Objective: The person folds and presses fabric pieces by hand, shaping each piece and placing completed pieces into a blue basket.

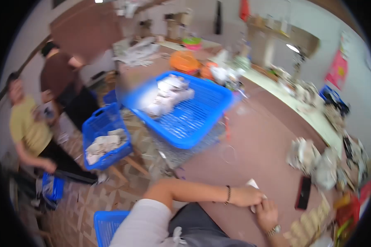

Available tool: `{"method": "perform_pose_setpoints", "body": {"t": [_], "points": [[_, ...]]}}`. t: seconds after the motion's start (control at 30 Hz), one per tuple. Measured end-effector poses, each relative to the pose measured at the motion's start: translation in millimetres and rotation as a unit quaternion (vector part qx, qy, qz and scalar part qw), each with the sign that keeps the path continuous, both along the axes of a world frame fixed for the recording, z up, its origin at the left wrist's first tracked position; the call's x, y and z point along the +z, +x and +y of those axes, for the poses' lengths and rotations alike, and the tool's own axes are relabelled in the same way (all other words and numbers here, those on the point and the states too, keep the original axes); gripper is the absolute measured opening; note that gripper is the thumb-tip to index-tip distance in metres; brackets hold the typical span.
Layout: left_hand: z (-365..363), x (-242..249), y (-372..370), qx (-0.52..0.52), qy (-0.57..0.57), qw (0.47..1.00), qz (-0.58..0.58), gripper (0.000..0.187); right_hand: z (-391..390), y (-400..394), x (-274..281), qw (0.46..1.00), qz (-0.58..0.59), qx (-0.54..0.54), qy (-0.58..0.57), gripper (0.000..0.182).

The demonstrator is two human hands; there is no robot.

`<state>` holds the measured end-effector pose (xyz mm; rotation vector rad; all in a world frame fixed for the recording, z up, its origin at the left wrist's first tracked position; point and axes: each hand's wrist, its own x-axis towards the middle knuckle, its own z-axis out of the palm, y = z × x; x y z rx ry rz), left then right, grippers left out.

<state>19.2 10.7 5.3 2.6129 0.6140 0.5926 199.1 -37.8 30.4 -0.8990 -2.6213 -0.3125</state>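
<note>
My left hand [248, 196], with a dark bracelet at the wrist, reaches across the brown table [251, 152]. It meets my right hand [267, 212], which wears a wristwatch, at the table's near side. Fingers of both hands are closed together around a small white piece [253, 183] that looks like cloth; its edges stick out above and below them. Most of the piece is hidden by the fingers. To the right of the hands lie a dark phone [303, 192] and a row of beige folded pieces [309, 224].
A large blue basket [202, 103] with white bundles sits on the table's left part. Another blue basket [107, 113] of pale pieces stands beyond its edge. Two people [29, 127] are at the left. White bundles [303, 154] and a plastic bag [326, 168] lie right.
</note>
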Motion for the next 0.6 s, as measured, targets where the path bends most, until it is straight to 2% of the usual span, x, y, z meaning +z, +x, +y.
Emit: {"method": "perform_pose_setpoints", "body": {"t": [0.1,0.17,0.23,0.27,0.37,0.43,0.5,0.6], "points": [[-10,19,1,0.01,-0.073,0.997,0.022,0.015,-13,5,4,0.999,0.013,-0.016,-0.044,0.016],[-9,3,5,0.004,-0.103,0.994,-0.042,0.009,-17,9,-1,0.999,0.013,-0.02,-0.032,0.018],[-9,0,7,-0.003,-0.12,0.991,-0.054,0.006,-16,14,-5,0.999,0.014,-0.031,-0.018,0.02],[-8,0,8,0.018,-0.131,0.989,-0.06,0.012,-16,17,-6,0.999,0.014,-0.022,-0.019,0.021],[-2,4,11,0.003,-0.169,0.986,-0.014,0.012,-16,27,-5,0.999,0.004,-0.008,-0.033,0.027],[-3,6,13,0.008,-0.162,0.987,-0.01,0.009,-13,30,-3,0.999,-0.004,0.0,-0.049,0.032],[-3,6,15,0.016,-0.154,0.988,-0.006,0.009,-10,30,0,1.0,0.018,0.02,-0.009,0.031],[-3,5,18,0.004,-0.123,0.992,-0.01,0.005,-12,29,-8,0.999,0.02,0.012,-0.025,0.027]]}}
